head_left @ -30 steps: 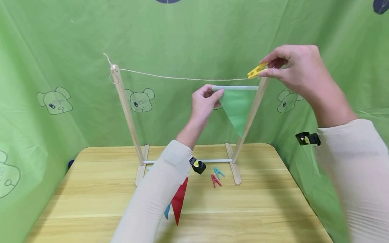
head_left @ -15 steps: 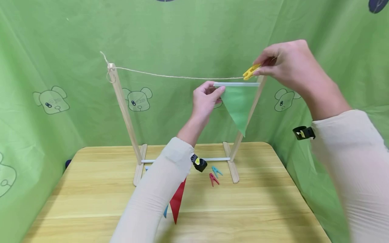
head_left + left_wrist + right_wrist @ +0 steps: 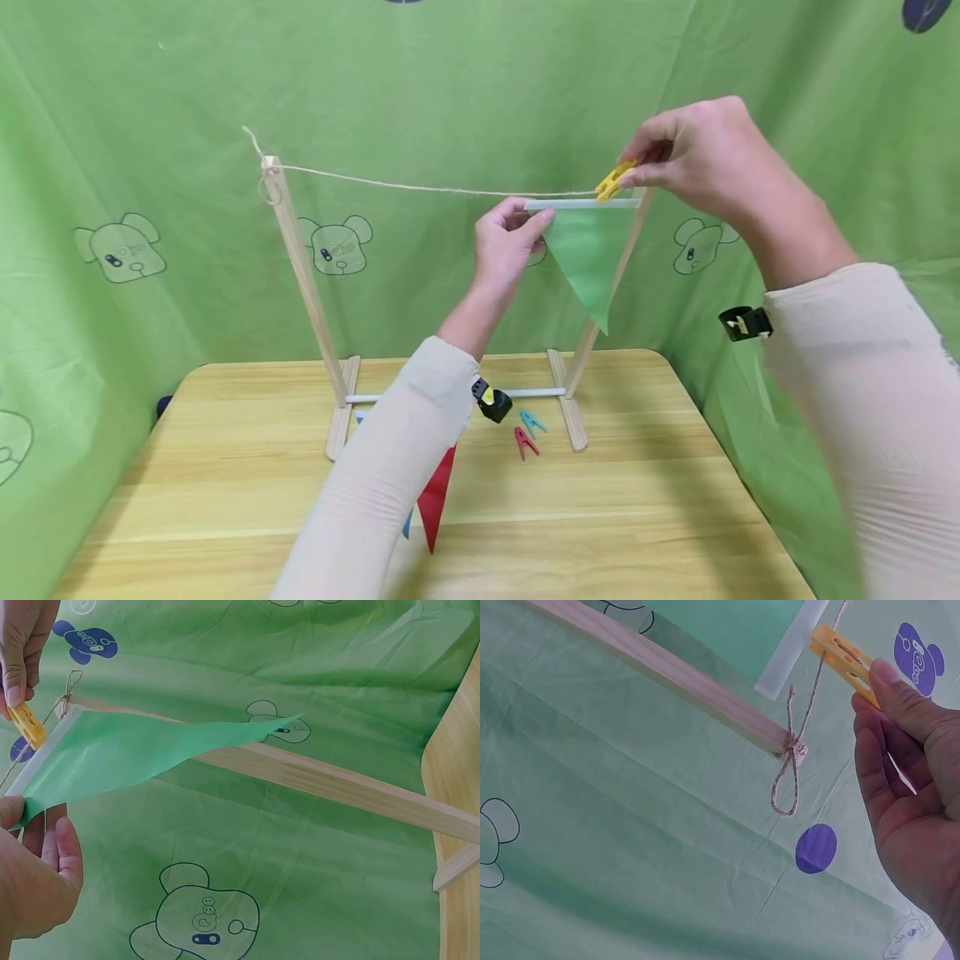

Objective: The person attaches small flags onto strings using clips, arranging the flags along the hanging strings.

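Note:
My left hand (image 3: 507,242) pinches the left end of a green triangular pennant (image 3: 588,250) by its white top strip (image 3: 570,203). The strip sits just below a thin string (image 3: 420,188) tied between two wooden posts. With thumb and fingers my right hand (image 3: 705,154) pinches a yellow clothespin (image 3: 617,179), whose tip meets the string and the strip's upper edge near the right post. In the right wrist view the string passes at the jaws of the clothespin (image 3: 844,656), with the strip (image 3: 791,649) close beside. Whether the strip is between those jaws I cannot tell.
On the wooden table (image 3: 600,533) lie a blue clothespin (image 3: 533,422) and a red clothespin (image 3: 525,442). A red pennant (image 3: 435,504) and a blue one (image 3: 407,523) are partly hidden under my left forearm. The left post (image 3: 303,275) and right post (image 3: 581,358) stand on wooden feet.
The green pennant has risen closer to the string. My right hand has brought the yellow clothespin slightly left and tipped it more downward, onto the strip's edge.

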A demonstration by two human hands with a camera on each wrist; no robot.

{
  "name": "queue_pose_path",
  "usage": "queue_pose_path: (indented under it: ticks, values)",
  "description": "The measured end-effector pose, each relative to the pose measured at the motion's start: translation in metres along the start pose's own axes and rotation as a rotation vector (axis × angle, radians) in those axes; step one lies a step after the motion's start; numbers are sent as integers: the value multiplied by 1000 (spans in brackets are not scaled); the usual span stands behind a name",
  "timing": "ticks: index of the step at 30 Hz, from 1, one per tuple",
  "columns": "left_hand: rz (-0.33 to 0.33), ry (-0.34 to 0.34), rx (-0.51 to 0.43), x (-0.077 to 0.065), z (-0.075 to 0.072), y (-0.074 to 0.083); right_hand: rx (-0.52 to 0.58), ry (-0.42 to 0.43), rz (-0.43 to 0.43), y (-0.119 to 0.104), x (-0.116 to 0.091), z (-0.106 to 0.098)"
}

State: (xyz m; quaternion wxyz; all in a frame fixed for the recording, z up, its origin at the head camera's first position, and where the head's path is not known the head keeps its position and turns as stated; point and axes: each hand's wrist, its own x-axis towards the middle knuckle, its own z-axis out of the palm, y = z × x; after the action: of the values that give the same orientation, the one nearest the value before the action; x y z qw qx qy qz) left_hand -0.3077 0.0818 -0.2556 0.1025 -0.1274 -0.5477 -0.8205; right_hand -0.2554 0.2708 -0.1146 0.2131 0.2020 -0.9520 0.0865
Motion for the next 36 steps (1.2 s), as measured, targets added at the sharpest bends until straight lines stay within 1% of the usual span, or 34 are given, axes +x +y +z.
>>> queue_pose_path:
  ticks: [10,18,29,36]
  values:
    - [13,1,14,1,2,-1,-21,-26,2,2,3,0]
    - [27,17,9,0,5,0,4,-37,7,2,4,2]
    - [40,-1,10,0,8,0,-6,-47,-8,1,4,5]
    - [39,-6,7,-1,9,1,-9,-71,9,1,4,5]
